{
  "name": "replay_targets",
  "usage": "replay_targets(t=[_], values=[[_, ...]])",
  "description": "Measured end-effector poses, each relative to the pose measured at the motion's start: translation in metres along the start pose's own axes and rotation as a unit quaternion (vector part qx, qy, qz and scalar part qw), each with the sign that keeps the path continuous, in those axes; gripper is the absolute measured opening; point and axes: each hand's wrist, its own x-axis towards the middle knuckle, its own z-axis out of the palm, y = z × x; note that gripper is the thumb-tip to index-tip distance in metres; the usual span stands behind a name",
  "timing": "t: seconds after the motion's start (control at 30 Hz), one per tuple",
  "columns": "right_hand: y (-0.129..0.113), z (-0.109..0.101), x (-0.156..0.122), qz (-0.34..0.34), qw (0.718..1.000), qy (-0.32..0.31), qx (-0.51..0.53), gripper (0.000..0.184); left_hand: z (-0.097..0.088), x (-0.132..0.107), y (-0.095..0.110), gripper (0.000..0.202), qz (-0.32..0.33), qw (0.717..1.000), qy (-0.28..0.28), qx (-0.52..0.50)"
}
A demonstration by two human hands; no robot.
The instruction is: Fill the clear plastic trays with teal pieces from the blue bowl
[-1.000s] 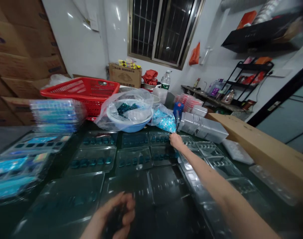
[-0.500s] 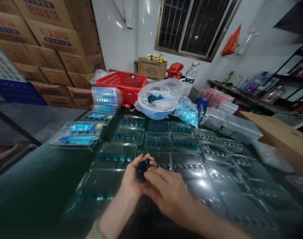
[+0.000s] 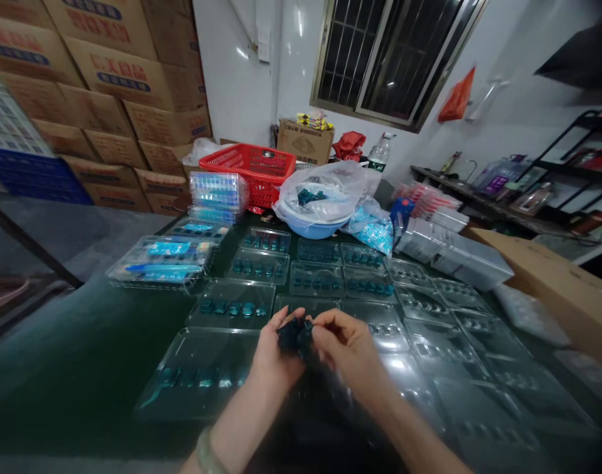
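Cupped in my left hand [image 3: 276, 359] is a small heap of dark teal pieces [image 3: 292, 334], too dark to tell apart. My right hand [image 3: 348, 349] pinches at the right edge of that heap, thumb and forefinger together on one dark piece. Both hands are above clear plastic trays. The near-left tray [image 3: 217, 349] has a row of teal blocks in its slots, and so does the tray behind it [image 3: 232, 289]. To the right, a clear tray [image 3: 380, 313] shows bare slots.
Packed clear cases [image 3: 163, 263] lie at the left, with a stack of cases [image 3: 217, 194] behind. A red basket [image 3: 276, 187], a blue basin [image 3: 313, 227] in plastic film and a bag of blue bits [image 3: 373, 230] stand at the back. A cardboard box [image 3: 552, 276] borders the right.
My right hand has shifted from over my left palm to the heap's right side, and its fingertips now pinch there. More of the dark heap shows. The view has turned slightly.
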Motion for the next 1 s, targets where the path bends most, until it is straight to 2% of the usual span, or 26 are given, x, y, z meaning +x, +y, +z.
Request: replay_targets(t=[0.1,0.2,0.27,0.4,0.57,0.77,0.83,0.87,1.0], values=[[0.004,-0.011,0.005,0.044,0.991,0.016,0.121,0.014,-0.005,-0.006,0.001,0.011,0.014,0.999,-0.022,0.047],[0.008,-0.012,0.008,0.042,0.990,0.035,0.133,0.015,-0.007,-0.018,-0.001,0.016,0.069,0.984,-0.056,0.152],[0.009,-0.008,0.009,0.043,0.990,0.045,0.123,0.016,-0.007,-0.023,-0.004,0.019,0.113,0.960,-0.057,0.249],[0.009,0.001,0.009,0.050,0.987,0.064,0.136,0.015,-0.009,-0.025,-0.006,0.024,0.191,0.906,-0.013,0.376],[0.010,0.006,0.009,0.044,0.978,0.068,0.190,0.015,-0.015,-0.021,-0.005,0.026,0.269,0.848,0.010,0.456],[0.015,0.003,0.013,0.056,0.969,0.045,0.238,0.017,-0.005,-0.030,-0.005,0.017,0.346,0.778,0.040,0.523],[0.017,0.002,0.015,0.077,0.964,0.029,0.253,0.014,-0.004,-0.029,-0.005,0.015,0.340,0.774,0.035,0.532],[0.019,0.001,0.015,0.087,0.963,0.017,0.255,0.016,-0.006,-0.028,-0.005,0.015,0.324,0.782,0.027,0.531],[0.024,-0.004,0.016,0.117,0.966,-0.027,0.230,0.024,-0.014,-0.015,-0.004,0.017,0.218,0.839,-0.016,0.499]])
